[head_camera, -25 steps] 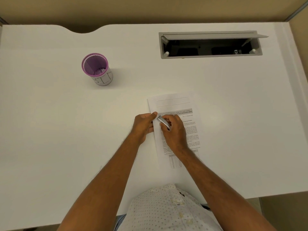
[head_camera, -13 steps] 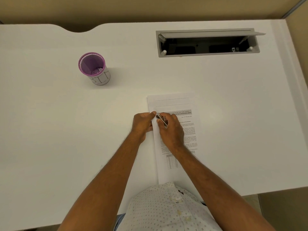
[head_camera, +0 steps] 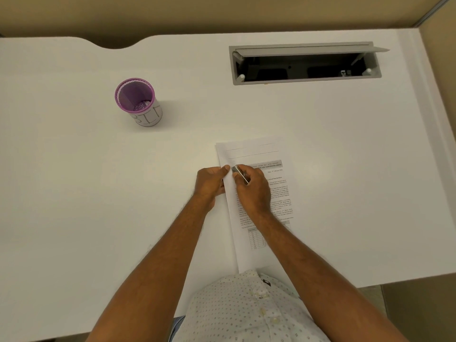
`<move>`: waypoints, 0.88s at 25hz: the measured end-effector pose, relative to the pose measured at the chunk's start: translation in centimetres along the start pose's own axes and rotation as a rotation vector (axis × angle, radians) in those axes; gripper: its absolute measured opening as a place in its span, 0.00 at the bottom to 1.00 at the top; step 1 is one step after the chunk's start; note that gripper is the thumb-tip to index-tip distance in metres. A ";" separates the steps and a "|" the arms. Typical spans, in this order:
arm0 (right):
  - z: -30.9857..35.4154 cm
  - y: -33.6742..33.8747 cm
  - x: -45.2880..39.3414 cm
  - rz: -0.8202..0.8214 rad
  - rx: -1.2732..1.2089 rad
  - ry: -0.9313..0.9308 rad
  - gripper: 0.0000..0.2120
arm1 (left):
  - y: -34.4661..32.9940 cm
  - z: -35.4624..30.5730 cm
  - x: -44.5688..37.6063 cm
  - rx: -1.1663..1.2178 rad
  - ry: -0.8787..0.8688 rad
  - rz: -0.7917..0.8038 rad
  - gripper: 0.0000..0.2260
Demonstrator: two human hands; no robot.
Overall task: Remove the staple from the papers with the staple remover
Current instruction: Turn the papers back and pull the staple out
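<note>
Right hand [head_camera: 251, 191] grip: slim metal staple remover [head_camera: 239, 174]

On the white desk [head_camera: 74, 193] lie printed papers [head_camera: 261, 154]. The left hand [head_camera: 211, 185] presses down their left edge, thumb beside the tool. The right hand [head_camera: 251, 191] grips a slim metal staple remover [head_camera: 238, 173], its tip at the sheet's left margin. A purple mesh cup [head_camera: 138, 102] stands well apart, before an open cable hatch [head_camera: 306, 62].
</note>
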State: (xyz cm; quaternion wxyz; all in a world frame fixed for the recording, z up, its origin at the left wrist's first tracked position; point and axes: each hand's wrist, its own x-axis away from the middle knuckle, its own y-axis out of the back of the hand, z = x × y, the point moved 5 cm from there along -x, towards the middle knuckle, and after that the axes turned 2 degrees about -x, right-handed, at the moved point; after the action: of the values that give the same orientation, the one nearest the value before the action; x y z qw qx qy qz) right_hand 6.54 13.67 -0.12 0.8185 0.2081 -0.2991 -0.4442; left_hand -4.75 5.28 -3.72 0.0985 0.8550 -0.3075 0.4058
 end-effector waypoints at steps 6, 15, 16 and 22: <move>-0.2 0.0 -0.3 0.020 -0.041 -0.017 0.14 | 0.0 0.0 0.0 0.002 0.003 -0.001 0.14; -1.3 1.2 -0.8 0.080 -0.437 -0.211 0.11 | -0.1 -0.3 0.5 -0.007 -0.008 0.057 0.09; -1.3 1.2 -0.7 0.085 -0.446 -0.204 0.10 | -0.1 -0.4 0.6 -0.009 -0.005 0.071 0.08; -1.5 2.1 -0.6 0.075 -0.357 -0.096 0.12 | -0.2 -0.9 1.0 -0.060 -0.035 0.052 0.04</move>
State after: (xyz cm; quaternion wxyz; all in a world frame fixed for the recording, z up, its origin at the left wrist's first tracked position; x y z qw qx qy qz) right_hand 8.57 15.41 -0.15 0.8433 0.0269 -0.2618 -0.4686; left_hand -4.74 5.37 -2.40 0.1082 0.8505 -0.3433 0.3836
